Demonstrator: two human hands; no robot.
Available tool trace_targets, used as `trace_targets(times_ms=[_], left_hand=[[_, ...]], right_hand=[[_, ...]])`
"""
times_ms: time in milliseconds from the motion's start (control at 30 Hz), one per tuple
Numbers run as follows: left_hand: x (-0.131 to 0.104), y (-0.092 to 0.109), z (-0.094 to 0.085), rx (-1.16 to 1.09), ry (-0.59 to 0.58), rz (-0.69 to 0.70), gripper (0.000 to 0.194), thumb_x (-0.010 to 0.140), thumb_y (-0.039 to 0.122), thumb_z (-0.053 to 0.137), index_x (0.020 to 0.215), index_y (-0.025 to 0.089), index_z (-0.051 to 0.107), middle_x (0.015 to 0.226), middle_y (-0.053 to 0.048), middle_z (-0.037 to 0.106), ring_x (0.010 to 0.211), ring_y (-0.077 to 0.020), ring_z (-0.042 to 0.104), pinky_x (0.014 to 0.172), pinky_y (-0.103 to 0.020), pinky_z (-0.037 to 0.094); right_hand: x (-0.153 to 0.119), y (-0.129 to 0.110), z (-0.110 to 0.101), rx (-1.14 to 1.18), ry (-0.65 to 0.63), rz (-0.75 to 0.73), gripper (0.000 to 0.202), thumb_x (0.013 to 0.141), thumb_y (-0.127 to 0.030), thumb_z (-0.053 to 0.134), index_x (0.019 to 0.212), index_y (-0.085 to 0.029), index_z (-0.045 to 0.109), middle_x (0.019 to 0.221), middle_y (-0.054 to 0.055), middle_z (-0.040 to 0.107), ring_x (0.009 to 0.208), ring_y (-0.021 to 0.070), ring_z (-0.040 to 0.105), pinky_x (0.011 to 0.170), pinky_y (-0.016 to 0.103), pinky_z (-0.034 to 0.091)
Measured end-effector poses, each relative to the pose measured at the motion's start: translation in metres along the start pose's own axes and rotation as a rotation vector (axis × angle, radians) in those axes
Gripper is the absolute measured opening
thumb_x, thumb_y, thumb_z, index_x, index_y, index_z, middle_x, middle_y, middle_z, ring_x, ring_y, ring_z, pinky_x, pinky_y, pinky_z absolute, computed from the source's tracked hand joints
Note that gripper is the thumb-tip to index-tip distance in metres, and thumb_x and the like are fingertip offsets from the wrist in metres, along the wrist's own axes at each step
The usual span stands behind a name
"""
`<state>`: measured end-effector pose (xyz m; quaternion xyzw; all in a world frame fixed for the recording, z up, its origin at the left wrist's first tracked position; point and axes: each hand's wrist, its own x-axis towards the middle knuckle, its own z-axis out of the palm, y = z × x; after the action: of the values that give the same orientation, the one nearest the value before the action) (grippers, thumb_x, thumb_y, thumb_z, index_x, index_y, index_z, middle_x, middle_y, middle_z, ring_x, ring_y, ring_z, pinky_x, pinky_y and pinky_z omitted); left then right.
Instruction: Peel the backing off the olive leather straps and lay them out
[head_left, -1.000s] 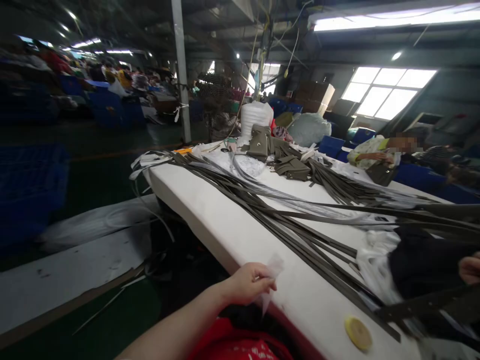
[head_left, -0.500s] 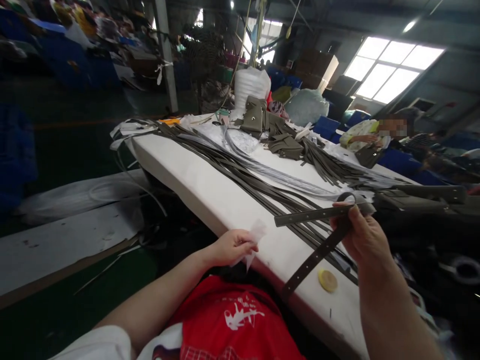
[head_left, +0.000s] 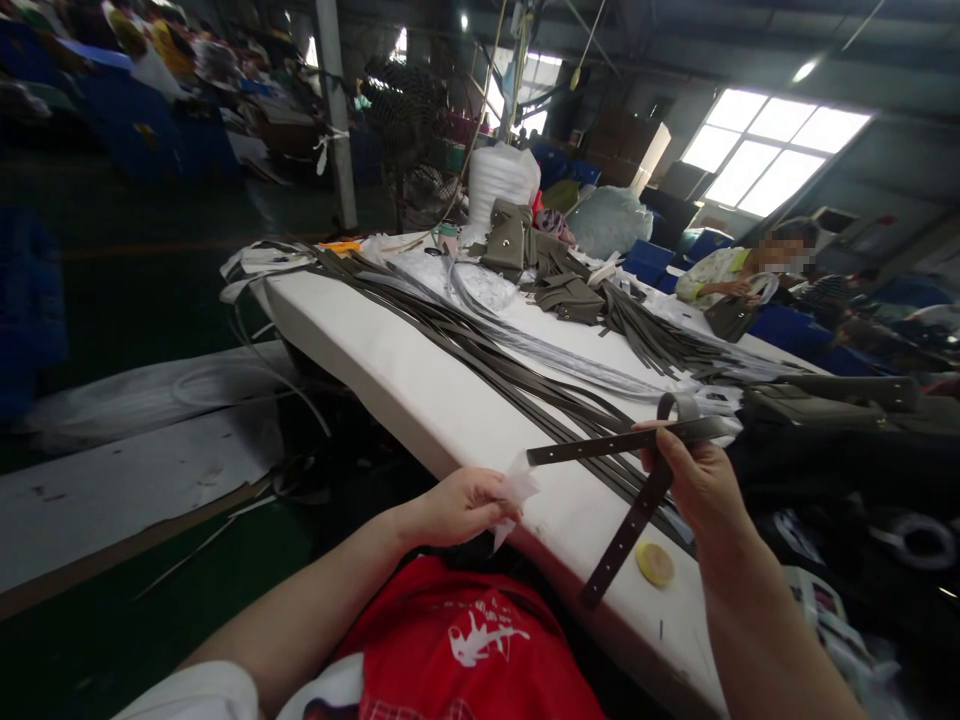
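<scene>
Between the fingers of my left hand (head_left: 469, 505) is a thin, whitish, see-through sheet (head_left: 517, 487), crumpled, with its ends sticking out. My right hand (head_left: 697, 480) pinches a dark grey-brown strap (head_left: 626, 530) with a row of holes. One end of the strap points left, close to the sheet; another hangs down over the table's front edge, and a loop stands above my fingers. Under and behind my right hand, a long bundle of similar straps (head_left: 465, 355) lies along the white table (head_left: 375, 345).
A round yellow disc (head_left: 655, 564) lies near the table's front edge. Farther back are dark bags (head_left: 506, 240), a white foam roll (head_left: 501, 185) and clear plastic (head_left: 480, 285). A co-worker (head_left: 720, 278) sits across the table at the right. White boards (head_left: 150, 490) lie on the floor at left.
My right hand has moved left with the strap, whose pointing end is now closer to the sheet. My left hand has shifted slightly, still holding the sheet.
</scene>
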<state>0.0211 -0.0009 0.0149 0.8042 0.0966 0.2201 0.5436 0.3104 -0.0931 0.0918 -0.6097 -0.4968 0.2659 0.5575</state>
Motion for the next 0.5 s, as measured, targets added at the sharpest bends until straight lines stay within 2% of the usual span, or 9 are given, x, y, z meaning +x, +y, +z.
trace_targets(times_ms=[167, 300, 433, 500], left_hand=[[0.003, 0.006, 0.0, -0.005, -0.044, 0.014, 0.04, 0.097, 0.04, 0.046, 0.09, 0.014, 0.075, 0.087, -0.01, 0.07, 0.079, -0.0164, 0.064, 0.075, -0.024, 0.051], [0.006, 0.007, 0.001, -0.039, -0.04, -0.006, 0.04, 0.096, 0.042, 0.047, 0.089, 0.014, 0.075, 0.089, -0.009, 0.071, 0.073, -0.0146, 0.063, 0.067, -0.022, 0.051], [0.009, 0.004, 0.003, -0.07, -0.055, -0.033, 0.039, 0.095, 0.042, 0.049, 0.087, 0.014, 0.074, 0.083, -0.008, 0.071, 0.07, -0.0139, 0.062, 0.067, -0.022, 0.05], [0.011, 0.002, 0.005, -0.113, -0.051, -0.044, 0.041, 0.094, 0.044, 0.05, 0.087, 0.013, 0.075, 0.087, -0.009, 0.071, 0.069, -0.0132, 0.061, 0.066, -0.022, 0.049]], right_hand=[[0.001, 0.0, -0.007, -0.01, -0.116, 0.095, 0.038, 0.084, -0.054, 0.064, 0.094, -0.018, 0.07, 0.06, 0.001, 0.056, 0.055, 0.0141, 0.049, 0.048, 0.026, 0.034], [0.004, -0.002, -0.009, -0.034, -0.199, 0.118, 0.045, 0.081, -0.059, 0.065, 0.092, -0.015, 0.07, 0.057, 0.001, 0.055, 0.052, 0.0136, 0.048, 0.047, 0.025, 0.034], [0.004, -0.001, -0.008, -0.065, -0.273, 0.143, 0.047, 0.082, -0.058, 0.063, 0.097, -0.014, 0.071, 0.058, 0.001, 0.056, 0.053, 0.013, 0.048, 0.048, 0.024, 0.034], [0.005, 0.002, -0.007, -0.075, -0.28, 0.137, 0.048, 0.084, -0.057, 0.061, 0.099, -0.014, 0.071, 0.059, 0.001, 0.056, 0.054, 0.0127, 0.047, 0.048, 0.024, 0.033]])
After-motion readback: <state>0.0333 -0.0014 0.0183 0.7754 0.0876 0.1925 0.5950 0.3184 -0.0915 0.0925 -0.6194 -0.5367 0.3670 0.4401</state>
